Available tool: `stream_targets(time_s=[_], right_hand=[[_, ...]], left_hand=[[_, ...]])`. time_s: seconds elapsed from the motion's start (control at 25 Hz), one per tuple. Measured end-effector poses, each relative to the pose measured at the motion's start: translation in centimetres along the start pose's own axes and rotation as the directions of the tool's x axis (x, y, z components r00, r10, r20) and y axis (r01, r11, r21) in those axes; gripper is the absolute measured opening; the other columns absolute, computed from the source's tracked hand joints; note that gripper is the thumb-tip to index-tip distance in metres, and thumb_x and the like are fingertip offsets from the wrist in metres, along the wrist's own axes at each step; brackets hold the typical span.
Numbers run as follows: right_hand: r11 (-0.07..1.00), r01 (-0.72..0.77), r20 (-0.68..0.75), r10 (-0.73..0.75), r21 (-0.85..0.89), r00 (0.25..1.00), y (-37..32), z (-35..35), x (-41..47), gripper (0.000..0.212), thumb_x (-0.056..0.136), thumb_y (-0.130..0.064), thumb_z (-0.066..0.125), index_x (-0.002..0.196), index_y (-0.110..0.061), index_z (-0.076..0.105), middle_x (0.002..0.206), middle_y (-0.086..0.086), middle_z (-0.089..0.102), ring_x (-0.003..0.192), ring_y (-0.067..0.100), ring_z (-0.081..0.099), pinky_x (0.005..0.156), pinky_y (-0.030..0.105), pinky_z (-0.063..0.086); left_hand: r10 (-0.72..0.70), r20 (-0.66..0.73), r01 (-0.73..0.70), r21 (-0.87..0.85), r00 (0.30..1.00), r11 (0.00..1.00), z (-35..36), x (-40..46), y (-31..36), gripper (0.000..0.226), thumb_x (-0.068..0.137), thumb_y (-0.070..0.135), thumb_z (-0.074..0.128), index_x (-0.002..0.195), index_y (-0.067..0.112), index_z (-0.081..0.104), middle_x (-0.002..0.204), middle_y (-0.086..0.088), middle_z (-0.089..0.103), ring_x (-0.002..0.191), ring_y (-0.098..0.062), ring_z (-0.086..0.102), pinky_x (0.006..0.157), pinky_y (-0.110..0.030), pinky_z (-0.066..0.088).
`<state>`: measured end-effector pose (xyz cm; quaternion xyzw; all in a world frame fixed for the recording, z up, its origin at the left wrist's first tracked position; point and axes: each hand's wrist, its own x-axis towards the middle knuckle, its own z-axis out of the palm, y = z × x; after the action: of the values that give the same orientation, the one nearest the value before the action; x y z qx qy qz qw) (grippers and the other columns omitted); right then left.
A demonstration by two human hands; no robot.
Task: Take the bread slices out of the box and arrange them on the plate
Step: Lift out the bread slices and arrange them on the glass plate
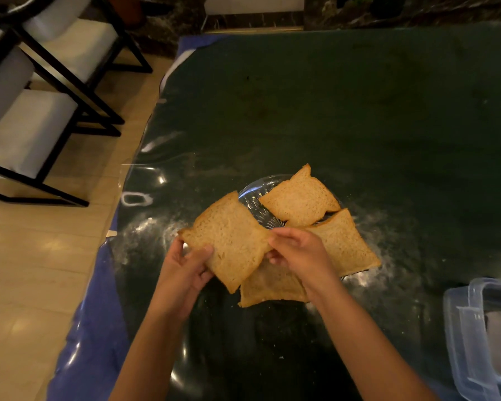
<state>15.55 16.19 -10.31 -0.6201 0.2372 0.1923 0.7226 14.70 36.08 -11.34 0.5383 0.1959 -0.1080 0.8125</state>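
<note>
A clear glass plate (255, 195) sits on the dark green table. Three brown bread slices lie on it: one at the far side (300, 199), one at the right (344, 243), one at the near side (269, 286), partly under my hands. Both hands hold another bread slice (229, 238) just above the plate's left side. My left hand (185, 267) grips its near-left edge and my right hand (298, 250) pinches its right corner. The clear plastic box (475, 337) stands open at the right edge of the view, only partly seen.
The table (359, 111) has a glossy cover with a blue border (99, 285) along its left edge. Crumbs lie scattered around the plate. Black-framed chairs with white cushions (32, 120) stand on the wooden floor to the left.
</note>
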Motion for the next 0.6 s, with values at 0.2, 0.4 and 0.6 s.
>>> stream_targets(time_s=[0.2,0.4,0.6], right_hand=[[0.987,0.079,-0.053,-0.087,-0.142,0.995,-1.4,-1.4,3.2,0.017,0.081,-0.008,0.064,0.097,-0.011,0.065,0.072,0.002,0.067,0.057,0.006,0.064,0.057,0.019,0.055],[0.874,0.132,-0.104,-0.203,-0.468,0.974,-1.2,-1.9,5.1,0.018,0.076,-0.021,0.067,0.094,-0.019,0.069,0.071,-0.01,0.061,0.066,0.004,0.059,0.062,0.021,0.046],[0.824,0.16,-0.094,-0.249,-0.543,0.964,-0.6,-2.1,5.8,0.015,0.075,-0.022,0.069,0.089,-0.02,0.071,0.07,-0.019,0.059,0.07,-0.002,0.056,0.063,0.018,0.041]], left_hand=[[-0.002,-0.02,0.009,0.359,1.0,0.933,0.7,3.4,1.4,0.017,0.083,0.018,0.062,0.099,0.017,0.066,0.102,-0.008,0.069,0.092,-0.023,0.068,0.063,-0.025,0.057],[0.07,-0.066,-0.022,0.548,0.995,0.836,1.1,6.2,2.2,0.015,0.086,0.009,0.06,0.1,0.016,0.062,0.094,-0.013,0.066,0.076,-0.017,0.067,0.06,-0.024,0.058],[0.12,-0.034,-0.073,0.624,0.992,0.778,1.2,7.9,2.3,0.021,0.085,0.005,0.061,0.085,0.026,0.062,0.083,-0.003,0.061,0.061,-0.004,0.066,0.055,-0.018,0.056]])
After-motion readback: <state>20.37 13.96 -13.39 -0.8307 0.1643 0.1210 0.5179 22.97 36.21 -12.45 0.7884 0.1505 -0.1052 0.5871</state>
